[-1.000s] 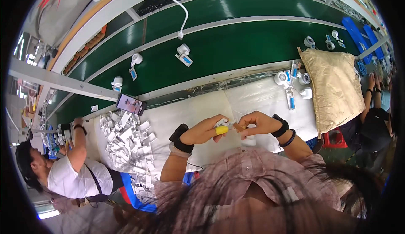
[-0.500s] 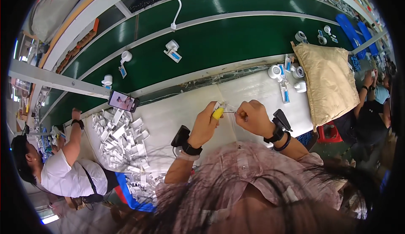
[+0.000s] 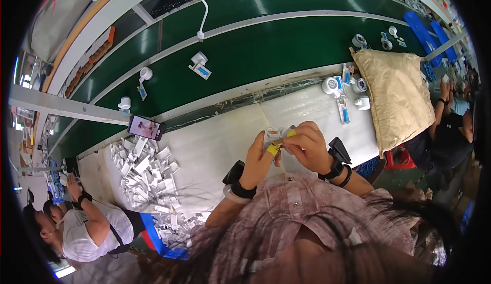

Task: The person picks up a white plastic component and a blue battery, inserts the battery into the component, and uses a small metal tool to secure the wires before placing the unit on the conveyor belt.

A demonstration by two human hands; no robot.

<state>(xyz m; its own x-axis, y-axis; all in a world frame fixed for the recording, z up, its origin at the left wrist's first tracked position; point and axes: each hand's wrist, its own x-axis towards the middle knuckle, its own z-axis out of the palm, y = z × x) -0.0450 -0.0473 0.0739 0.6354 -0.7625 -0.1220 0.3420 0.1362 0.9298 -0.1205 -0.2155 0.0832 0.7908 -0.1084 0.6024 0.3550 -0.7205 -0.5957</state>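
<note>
The left hand (image 3: 257, 160) grips a white part (image 3: 273, 132) over the desk (image 3: 220, 138), fan heads (image 3: 330, 85) at its two o'clock, while the right hand (image 3: 310, 147), apart half a second ago, now pinches against it, so both seemingly work it.

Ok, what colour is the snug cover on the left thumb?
Yellow: the snug thumb cover on the left hand shows best in the head view.
</note>
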